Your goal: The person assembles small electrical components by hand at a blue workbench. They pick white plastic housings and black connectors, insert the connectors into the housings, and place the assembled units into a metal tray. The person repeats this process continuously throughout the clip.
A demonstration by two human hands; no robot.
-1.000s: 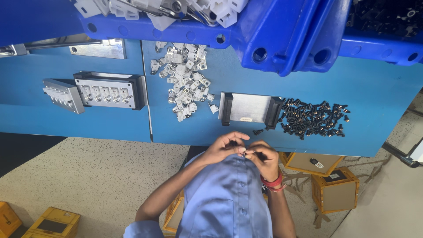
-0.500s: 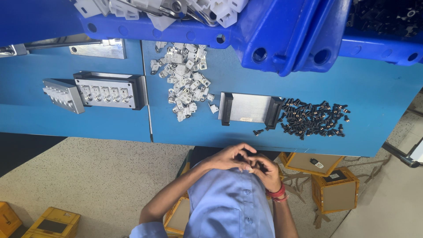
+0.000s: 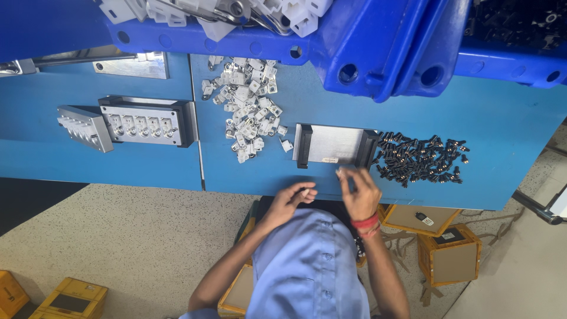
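Too small to tell: whatever sits pinched in right hand (image 3: 359,194) fingertips. Left hand (image 3: 289,201) palm turned away, contents hidden. Bins (image 3: 378,41) cut off at top edge. Black parts (image 3: 420,158) indistinct individually.

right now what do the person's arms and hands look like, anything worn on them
Both hands are bare, no gloves. The right hand has a red band of thread or bangles around its wrist. The left hand wears nothing that shows. Forearms are uncovered; a light blue buttoned shirt covers the body, with a sleeve edge near the left elbow.
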